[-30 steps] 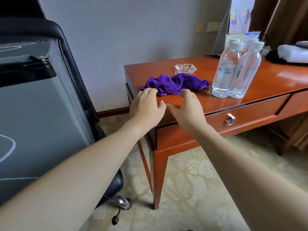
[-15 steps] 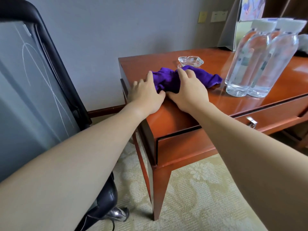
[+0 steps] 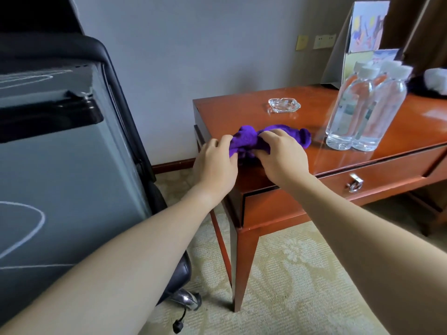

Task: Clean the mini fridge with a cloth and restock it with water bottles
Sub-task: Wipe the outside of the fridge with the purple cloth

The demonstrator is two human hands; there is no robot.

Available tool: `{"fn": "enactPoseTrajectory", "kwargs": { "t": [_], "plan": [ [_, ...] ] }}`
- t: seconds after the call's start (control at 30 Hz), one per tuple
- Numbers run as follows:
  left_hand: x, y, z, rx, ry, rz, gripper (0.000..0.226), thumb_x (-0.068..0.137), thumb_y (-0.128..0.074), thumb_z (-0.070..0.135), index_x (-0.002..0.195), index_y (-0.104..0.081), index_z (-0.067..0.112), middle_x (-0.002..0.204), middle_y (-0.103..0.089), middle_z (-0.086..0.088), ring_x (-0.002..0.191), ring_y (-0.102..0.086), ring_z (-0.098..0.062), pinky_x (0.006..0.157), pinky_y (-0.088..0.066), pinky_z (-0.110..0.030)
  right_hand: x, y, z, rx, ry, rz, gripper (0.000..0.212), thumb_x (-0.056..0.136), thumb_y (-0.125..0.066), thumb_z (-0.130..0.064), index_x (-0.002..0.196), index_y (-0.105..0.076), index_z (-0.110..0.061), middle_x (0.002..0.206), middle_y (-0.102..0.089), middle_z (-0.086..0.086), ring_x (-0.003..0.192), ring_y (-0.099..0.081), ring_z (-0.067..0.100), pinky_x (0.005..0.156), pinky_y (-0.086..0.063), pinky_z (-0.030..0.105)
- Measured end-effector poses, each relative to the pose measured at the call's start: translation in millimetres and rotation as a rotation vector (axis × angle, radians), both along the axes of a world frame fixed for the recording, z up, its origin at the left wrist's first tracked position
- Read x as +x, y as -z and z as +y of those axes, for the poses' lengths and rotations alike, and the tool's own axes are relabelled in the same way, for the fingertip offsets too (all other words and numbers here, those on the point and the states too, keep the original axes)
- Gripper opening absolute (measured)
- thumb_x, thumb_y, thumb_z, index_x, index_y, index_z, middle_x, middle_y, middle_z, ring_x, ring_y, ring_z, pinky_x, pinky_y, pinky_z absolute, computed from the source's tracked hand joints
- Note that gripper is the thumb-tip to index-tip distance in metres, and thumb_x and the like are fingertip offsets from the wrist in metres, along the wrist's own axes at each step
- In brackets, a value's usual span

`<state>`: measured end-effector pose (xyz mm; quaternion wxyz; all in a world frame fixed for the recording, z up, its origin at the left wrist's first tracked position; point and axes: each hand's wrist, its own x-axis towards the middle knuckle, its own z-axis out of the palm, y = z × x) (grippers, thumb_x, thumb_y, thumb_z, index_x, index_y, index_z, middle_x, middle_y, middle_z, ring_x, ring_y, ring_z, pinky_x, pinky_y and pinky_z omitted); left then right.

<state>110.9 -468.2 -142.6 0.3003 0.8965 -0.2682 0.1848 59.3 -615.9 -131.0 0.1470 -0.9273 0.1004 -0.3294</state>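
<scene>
We have both hands on the purple cloth (image 3: 251,141), which lies bunched near the front left corner of the wooden desk (image 3: 314,158). Our left hand (image 3: 215,165) grips the cloth's left end, with the thumb and fingers curled round the fabric. Our right hand (image 3: 281,155) grasps the middle of it, fingers bent down over the folds, and the far end of the cloth pokes out beyond that hand toward the water bottles (image 3: 365,110). The cloth touches the desk top; we cannot tell whether any part is lifted clear.

The bottles stand upright on the desk, close together, to the right of the cloth and near the desk's front edge; they are clear with white caps, and their exact number is hard to tell as they overlap. A glass ashtray (image 3: 284,105) sits on the desk behind the cloth, apart from it. A folded card stand (image 3: 362,35) stands at the desk's back edge, behind the bottles.

The mini fridge (image 3: 55,165) is to the left of the desk, well apart from it, grey with pale curved marks on its surface. A drawer with a metal ring pull (image 3: 354,183) sits in the desk's front, below the bottles. Patterned carpet (image 3: 290,274) lies under the desk.
</scene>
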Motion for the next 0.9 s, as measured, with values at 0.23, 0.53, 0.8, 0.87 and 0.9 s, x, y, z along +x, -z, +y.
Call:
{"fn": "enactPoseTrajectory", "kwargs": {
  "t": [0.23, 0.53, 0.8, 0.87, 0.9],
  "plan": [
    [-64, -59, 61, -0.121, -0.054, -0.063, 0.043, 0.102, -0.052, 0.022, 0.145, -0.049, 0.014, 0.134, -0.060, -0.007, 0.124, -0.052, -0.027, 0.098, -0.045, -0.039, -60, -64, 63, 0.028, -0.101, -0.067, 0.020, 0.093, -0.059, -0.028, 0.092, -0.059, -0.008, 0.086, -0.061, 0.005, 0.076, -0.053, 0.028, 0.064, -0.046, 0.039],
    [-146, -125, 135, -0.242, -0.081, -0.142, 0.043, 0.099, -0.054, 0.018, 0.141, -0.052, 0.015, 0.133, -0.061, -0.007, 0.122, -0.053, -0.029, 0.100, -0.042, -0.038, -135, -131, 138, 0.151, -0.194, -0.007, 0.020, 0.098, -0.048, -0.032, 0.108, -0.054, -0.016, 0.095, -0.062, 0.004, 0.081, -0.054, 0.029, 0.069, -0.041, 0.036],
    [-206, -138, 210, -0.435, -0.107, -0.180, 0.032, 0.096, -0.055, 0.012, 0.127, -0.063, 0.019, 0.112, -0.073, -0.001, 0.102, -0.064, -0.028, 0.086, -0.048, -0.035, -193, -151, 216, 0.245, -0.314, 0.073, 0.027, 0.094, -0.040, -0.042, 0.097, -0.055, -0.020, 0.090, -0.066, 0.006, 0.090, -0.056, 0.033, 0.078, -0.047, 0.042],
    [-217, -143, 228, -0.486, -0.092, -0.186, 0.032, 0.095, -0.053, 0.008, 0.120, -0.067, 0.021, 0.105, -0.074, 0.006, 0.096, -0.065, -0.019, 0.085, -0.048, -0.029, -202, -155, 237, 0.305, -0.362, 0.083, 0.024, 0.090, -0.042, -0.040, 0.093, -0.058, -0.022, 0.089, -0.066, 0.004, 0.092, -0.055, 0.030, 0.078, -0.045, 0.040],
    [-222, -145, 236, -0.511, -0.080, -0.186, 0.033, 0.094, -0.053, 0.005, 0.117, -0.069, 0.022, 0.101, -0.073, 0.012, 0.093, -0.064, -0.014, 0.083, -0.047, -0.023, -206, -157, 247, 0.381, -0.397, 0.099, 0.021, 0.090, -0.045, -0.036, 0.094, -0.060, -0.021, 0.089, -0.066, 0.002, 0.091, -0.056, 0.028, 0.075, -0.045, 0.037]
  ]
}}
